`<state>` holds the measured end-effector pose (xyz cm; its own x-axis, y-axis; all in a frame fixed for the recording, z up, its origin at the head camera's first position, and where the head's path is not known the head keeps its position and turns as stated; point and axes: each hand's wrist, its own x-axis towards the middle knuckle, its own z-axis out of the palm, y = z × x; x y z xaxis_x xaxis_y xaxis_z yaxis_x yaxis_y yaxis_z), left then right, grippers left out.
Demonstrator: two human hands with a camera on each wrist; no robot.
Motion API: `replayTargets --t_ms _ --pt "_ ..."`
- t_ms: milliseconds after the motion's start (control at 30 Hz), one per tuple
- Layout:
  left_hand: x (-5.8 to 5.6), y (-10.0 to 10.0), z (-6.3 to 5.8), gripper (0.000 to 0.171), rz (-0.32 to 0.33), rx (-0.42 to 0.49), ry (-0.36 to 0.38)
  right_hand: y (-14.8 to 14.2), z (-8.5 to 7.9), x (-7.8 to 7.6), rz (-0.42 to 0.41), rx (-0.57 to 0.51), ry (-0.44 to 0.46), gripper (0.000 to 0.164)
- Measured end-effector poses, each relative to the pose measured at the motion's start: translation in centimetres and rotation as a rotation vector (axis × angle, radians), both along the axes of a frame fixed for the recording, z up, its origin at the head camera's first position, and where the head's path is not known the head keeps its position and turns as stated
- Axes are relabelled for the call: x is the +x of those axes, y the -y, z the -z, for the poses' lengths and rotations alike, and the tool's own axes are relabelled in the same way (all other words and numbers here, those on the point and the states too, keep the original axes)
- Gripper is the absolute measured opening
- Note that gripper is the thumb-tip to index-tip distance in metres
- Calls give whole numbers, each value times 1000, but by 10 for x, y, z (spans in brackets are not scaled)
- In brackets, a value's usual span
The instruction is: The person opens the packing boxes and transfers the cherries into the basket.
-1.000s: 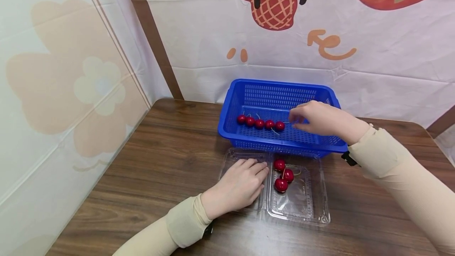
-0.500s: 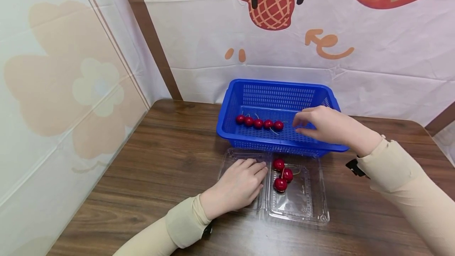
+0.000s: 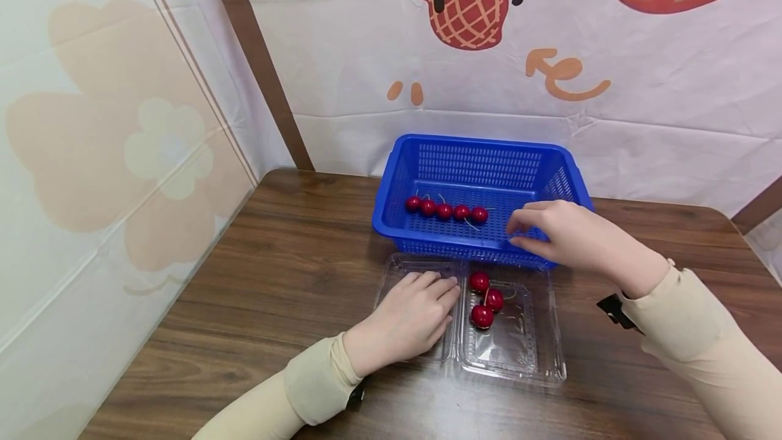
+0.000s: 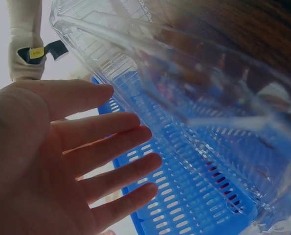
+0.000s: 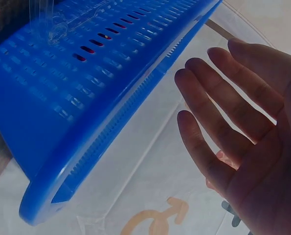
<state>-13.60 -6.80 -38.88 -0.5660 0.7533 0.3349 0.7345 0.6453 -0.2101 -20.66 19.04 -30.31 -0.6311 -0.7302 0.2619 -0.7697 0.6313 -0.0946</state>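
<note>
My left hand (image 3: 406, 318) rests on the left half of an opened clear plastic box (image 3: 510, 352); in the left wrist view its fingers (image 4: 121, 203) are straight beside the clear plastic. Three red cherries (image 3: 482, 316) lie in the box's right half. Behind it stands a blue plastic basket (image 3: 482, 141), where several cherries (image 3: 444, 212) form a row on the floor at the left. Over the basket's front right rim hovers my right hand (image 3: 565, 236). The right wrist view shows its fingers (image 5: 218, 117) spread and relaxed, holding nothing.
A brown wooden table (image 3: 256, 277) carries everything. Behind the basket hangs a pale printed cloth (image 3: 342, 66), with another cloth (image 3: 110, 189) along the left side. The box sits close against the basket's front.
My right hand has drawn back from beside the cherry row, moving right and toward me over the basket's rim. The left hand and the cherries have stayed put.
</note>
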Motion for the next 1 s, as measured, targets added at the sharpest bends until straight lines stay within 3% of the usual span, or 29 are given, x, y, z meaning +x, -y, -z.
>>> replayTargets --t_ms 367,1000 --pt "0 0 0 39 4 -2 -2 0 10 11 -74 -56 -75 8" --pt "1 0 -2 40 0 -4 -12 8 23 35 -51 -39 -55 9"
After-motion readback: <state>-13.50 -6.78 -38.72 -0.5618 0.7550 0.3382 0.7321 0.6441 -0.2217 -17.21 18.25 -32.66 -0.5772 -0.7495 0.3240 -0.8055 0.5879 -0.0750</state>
